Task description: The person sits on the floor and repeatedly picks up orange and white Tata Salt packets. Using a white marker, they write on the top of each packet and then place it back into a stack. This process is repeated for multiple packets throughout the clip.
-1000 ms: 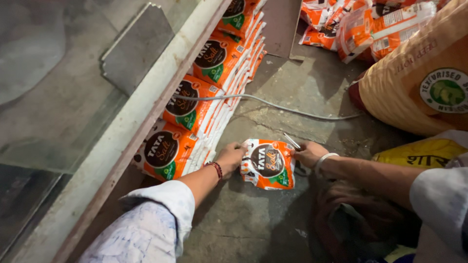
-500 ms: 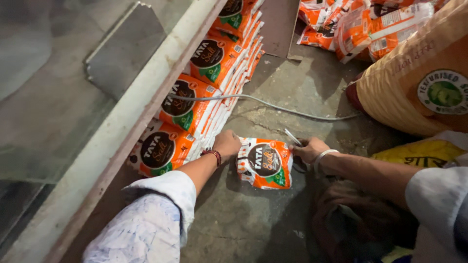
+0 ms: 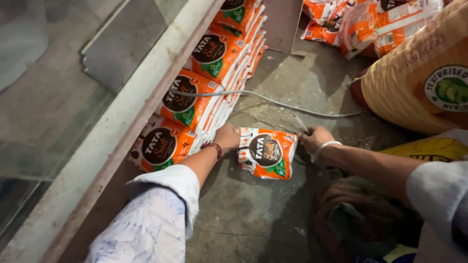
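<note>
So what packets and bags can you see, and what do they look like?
Loose packet: flat on the floor between both hands, orange and white, dark round patch.
Stacked packets: same colours, in rows under the counter edge.
More packets: heaped at top right.
Big sack: right side, tan woven, round green label.

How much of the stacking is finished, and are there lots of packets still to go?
Done: several rows of orange packets already stand packed against the ledge. In hand: a small stack of packets sits on the floor between the left hand and the right hand, close to the rows. Left: more loose packets lie heaped at the top right.
</note>
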A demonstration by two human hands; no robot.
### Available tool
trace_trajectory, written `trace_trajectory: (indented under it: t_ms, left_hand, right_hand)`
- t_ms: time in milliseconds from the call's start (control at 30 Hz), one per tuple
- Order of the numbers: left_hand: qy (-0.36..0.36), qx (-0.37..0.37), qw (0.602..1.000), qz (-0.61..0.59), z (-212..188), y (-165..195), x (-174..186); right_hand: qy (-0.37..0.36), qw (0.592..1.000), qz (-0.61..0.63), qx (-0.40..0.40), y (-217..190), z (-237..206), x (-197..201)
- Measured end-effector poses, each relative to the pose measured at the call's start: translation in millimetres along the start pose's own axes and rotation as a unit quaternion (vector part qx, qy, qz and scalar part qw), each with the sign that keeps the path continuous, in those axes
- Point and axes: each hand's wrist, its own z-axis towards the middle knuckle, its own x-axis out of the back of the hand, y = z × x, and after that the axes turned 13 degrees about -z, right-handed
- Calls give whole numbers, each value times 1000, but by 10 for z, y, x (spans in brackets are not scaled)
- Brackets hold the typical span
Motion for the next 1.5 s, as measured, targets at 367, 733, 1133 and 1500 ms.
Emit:
trace_trajectory:
  t_ms: [367, 733, 1133, 1500]
  left_hand:
    - [-195, 167, 922, -292, -274, -331, -159]
    - [-23, 37, 987, -153, -124, -233, -330]
    - [-188, 145, 900, -366, -516, -447, -255]
    - [-351, -72, 917, -174, -189, -431, 51]
  right_hand:
    - [-98, 989, -107, -35, 43, -54, -91]
    - [-37, 995, -89, 21, 98, -1, -121]
    - [-77, 990, -108, 39, 115, -84, -116]
    - [-75, 983, -138, 93, 34, -48, -36]
